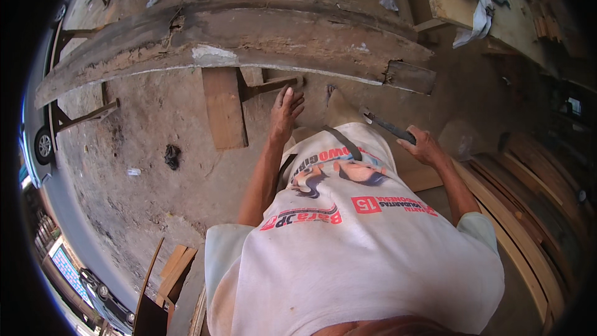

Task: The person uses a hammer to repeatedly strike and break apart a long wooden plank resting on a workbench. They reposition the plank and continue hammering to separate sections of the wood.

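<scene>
The left hand [285, 112], near twelve o'clock, is spread and empty; the right hand [425, 147], at three, grasps a tool [392, 128], its head pointing toward ten. The beam [286, 32] arcs from about nine to two, so good work probably needs steady footing and left fingers clear of the head.

I saw daylight strongest by the street [79, 202] at left, gloom at right, and fisheye bending toward the blackened rim.
</scene>
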A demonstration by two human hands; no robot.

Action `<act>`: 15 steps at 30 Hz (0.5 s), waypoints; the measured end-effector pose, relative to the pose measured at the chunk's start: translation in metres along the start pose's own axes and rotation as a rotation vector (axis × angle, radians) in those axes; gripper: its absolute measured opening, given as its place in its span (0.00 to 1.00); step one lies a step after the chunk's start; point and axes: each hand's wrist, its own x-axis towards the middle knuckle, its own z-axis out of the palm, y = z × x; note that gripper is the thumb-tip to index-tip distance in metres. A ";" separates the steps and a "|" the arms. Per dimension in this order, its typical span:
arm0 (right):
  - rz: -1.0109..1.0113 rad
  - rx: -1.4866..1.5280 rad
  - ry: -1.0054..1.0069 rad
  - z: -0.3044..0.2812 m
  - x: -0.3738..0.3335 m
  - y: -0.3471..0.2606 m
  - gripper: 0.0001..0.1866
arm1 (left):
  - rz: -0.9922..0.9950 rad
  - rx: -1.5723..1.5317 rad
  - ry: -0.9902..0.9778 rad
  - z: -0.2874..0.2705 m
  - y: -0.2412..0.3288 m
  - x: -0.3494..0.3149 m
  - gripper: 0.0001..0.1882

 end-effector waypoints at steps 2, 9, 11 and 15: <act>-0.037 0.015 0.120 -0.014 -0.003 -0.022 0.20 | 0.034 -0.131 0.056 0.026 0.012 0.025 0.43; -0.447 -0.153 0.400 -0.061 0.057 -0.034 0.17 | 0.262 -0.460 0.152 0.052 0.007 0.108 0.35; -0.595 -0.193 0.425 -0.080 0.072 -0.030 0.17 | 0.213 -0.425 0.251 0.052 0.002 0.109 0.33; -0.786 -0.268 0.364 -0.126 0.102 -0.026 0.17 | 0.317 -0.459 0.420 0.060 -0.014 0.079 0.31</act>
